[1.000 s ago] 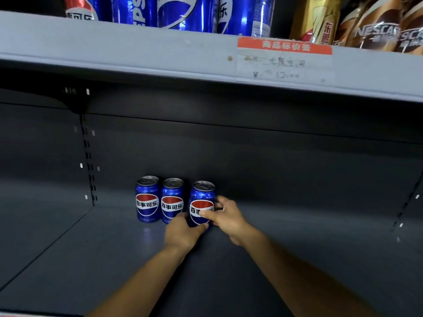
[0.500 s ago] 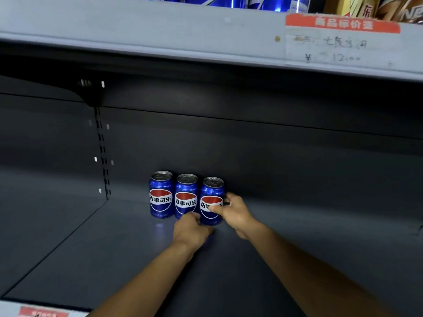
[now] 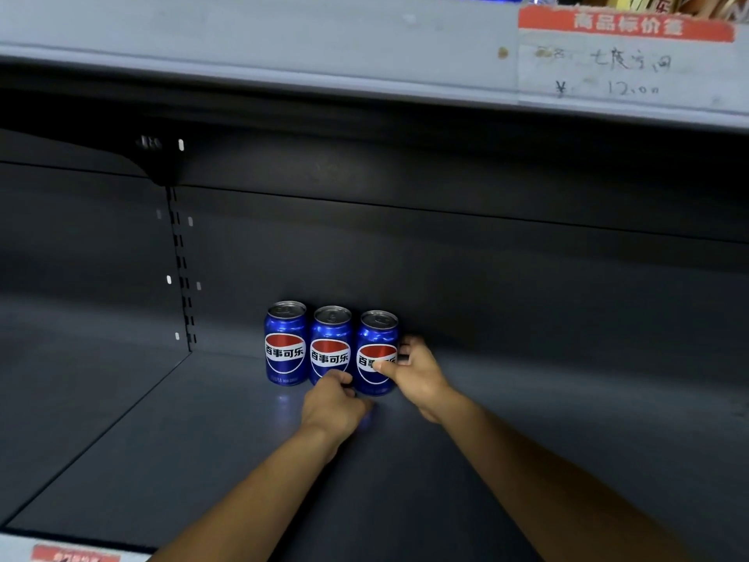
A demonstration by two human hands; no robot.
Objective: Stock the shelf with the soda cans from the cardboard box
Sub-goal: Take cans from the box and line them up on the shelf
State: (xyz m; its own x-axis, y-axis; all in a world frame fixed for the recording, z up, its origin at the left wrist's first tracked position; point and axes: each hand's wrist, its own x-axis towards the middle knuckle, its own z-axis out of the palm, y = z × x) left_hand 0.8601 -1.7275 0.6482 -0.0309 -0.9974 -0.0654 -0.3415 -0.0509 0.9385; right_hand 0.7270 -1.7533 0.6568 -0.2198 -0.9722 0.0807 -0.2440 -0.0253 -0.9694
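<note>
Soda cans stand three abreast at the back of the shelf — our right hand grasps the third can, our left hand curls at its base — so next we let go and fetch another.

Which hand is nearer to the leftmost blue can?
Left. The left hand rests by the base of the middle can, beside the leftmost blue can; the right hand grips the rightmost can, farther away.
</note>
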